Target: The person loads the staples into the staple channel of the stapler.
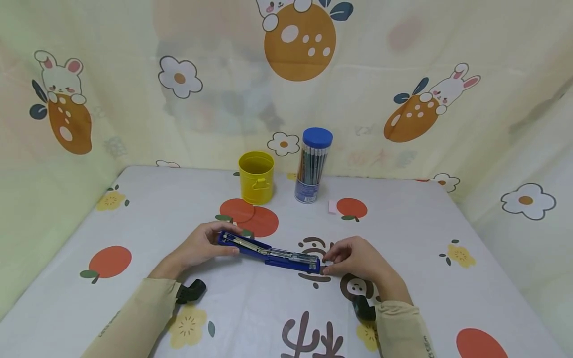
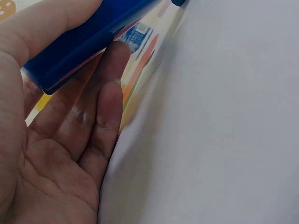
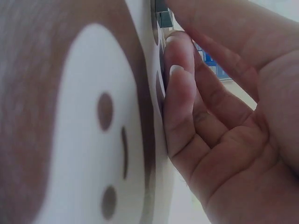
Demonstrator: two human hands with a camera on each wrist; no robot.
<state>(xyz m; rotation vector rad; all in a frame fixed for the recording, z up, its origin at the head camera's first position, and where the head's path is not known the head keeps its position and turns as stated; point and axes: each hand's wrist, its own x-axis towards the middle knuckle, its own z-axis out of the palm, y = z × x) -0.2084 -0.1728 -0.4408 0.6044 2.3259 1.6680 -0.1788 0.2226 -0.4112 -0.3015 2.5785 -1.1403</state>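
The left hand [image 1: 203, 246] is gripping the left end of an opened blue stapler [image 1: 293, 259], thumb on the near side and fingers on the far side. The right hand [image 1: 358, 258] is curling its thumb and fingers close around the right end; whether they are pinching it or only hovering beside it, I cannot tell. The stapler is lying between both hands, over the middle of the table [image 1: 250, 318]. If the left grip is loosening, the stapler could twist or drop; careless pressure on the hinged parts could nip a fingertip. Its long axis is running left to right, the right end slanting nearer the person, its metal channel facing up. Farther back, a yellow bucket [image 1: 256, 186] and a pencil tub [image 1: 311, 166] are standing upright.
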